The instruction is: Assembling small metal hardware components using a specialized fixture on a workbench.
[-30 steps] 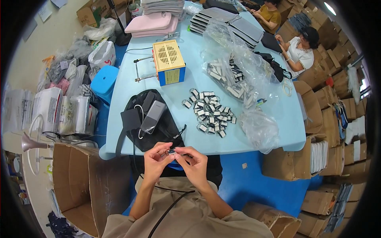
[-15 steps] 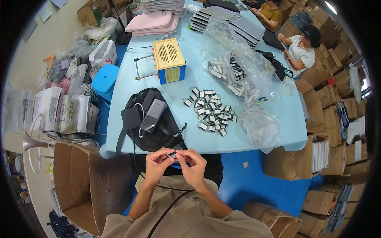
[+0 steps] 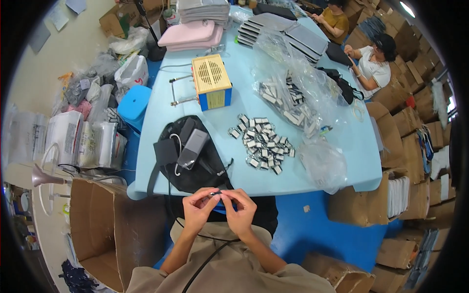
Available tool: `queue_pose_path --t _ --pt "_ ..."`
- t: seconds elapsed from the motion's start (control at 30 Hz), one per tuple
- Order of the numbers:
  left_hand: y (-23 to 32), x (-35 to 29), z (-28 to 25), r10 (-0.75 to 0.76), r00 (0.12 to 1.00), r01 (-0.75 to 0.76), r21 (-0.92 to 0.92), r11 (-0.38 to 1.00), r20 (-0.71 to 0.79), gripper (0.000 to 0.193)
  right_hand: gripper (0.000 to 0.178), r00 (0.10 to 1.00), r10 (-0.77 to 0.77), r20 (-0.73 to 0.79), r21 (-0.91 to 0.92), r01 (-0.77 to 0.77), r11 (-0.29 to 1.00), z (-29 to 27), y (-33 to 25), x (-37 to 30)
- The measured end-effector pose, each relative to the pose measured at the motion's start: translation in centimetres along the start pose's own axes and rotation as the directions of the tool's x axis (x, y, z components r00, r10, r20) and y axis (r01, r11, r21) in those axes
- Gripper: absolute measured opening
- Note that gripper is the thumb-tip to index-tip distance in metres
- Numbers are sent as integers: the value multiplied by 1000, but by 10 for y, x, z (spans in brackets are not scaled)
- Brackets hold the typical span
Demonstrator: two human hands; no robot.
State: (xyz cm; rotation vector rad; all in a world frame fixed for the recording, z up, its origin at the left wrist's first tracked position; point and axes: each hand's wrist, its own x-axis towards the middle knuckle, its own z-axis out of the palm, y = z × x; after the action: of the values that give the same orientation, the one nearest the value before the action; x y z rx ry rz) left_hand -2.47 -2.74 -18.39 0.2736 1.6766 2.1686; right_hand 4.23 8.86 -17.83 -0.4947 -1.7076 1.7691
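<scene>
My left hand [image 3: 196, 211] and my right hand [image 3: 240, 211] meet just off the table's near edge. Between their thumbs and fingertips they pinch a small dark piece with a metal glint [image 3: 215, 193]; the fingers cover most of it. Beyond them on the light blue table [image 3: 244, 183] lies a loose heap of small black-and-white pieces with metal rings [image 3: 264, 141]. More such pieces show inside a large clear plastic bag [image 3: 317, 168] to its right. Left of the heap, a black drawstring pouch [image 3: 195, 178] lies under a grey power bank [image 3: 194, 146] with a white cable.
A cream-and-blue box with metal arms [image 3: 211, 80] stands farther back. Pink cases [image 3: 188, 35] and grey cases [image 3: 273, 30] are stacked at the far end. Two people sit along the far right side. Open cartons [image 3: 93, 229] flank me; a blue stool [image 3: 134, 105] stands left.
The whole view has shifted slightly, so the table sits a little lower and farther right. My fingers have turned the small piece a little; both hands still pinch it.
</scene>
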Motion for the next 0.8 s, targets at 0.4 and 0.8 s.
queue_pose_path --t 0.4,0.8 --pt "122 162 -54 106 993 -86 324 942 -45 31 12 994 98 51 -34 -97 995 -31 3 -4" --pt "88 344 -140 -76 984 138 419 897 -160 33 13 973 201 110 -92 -191 977 -54 18 -19"
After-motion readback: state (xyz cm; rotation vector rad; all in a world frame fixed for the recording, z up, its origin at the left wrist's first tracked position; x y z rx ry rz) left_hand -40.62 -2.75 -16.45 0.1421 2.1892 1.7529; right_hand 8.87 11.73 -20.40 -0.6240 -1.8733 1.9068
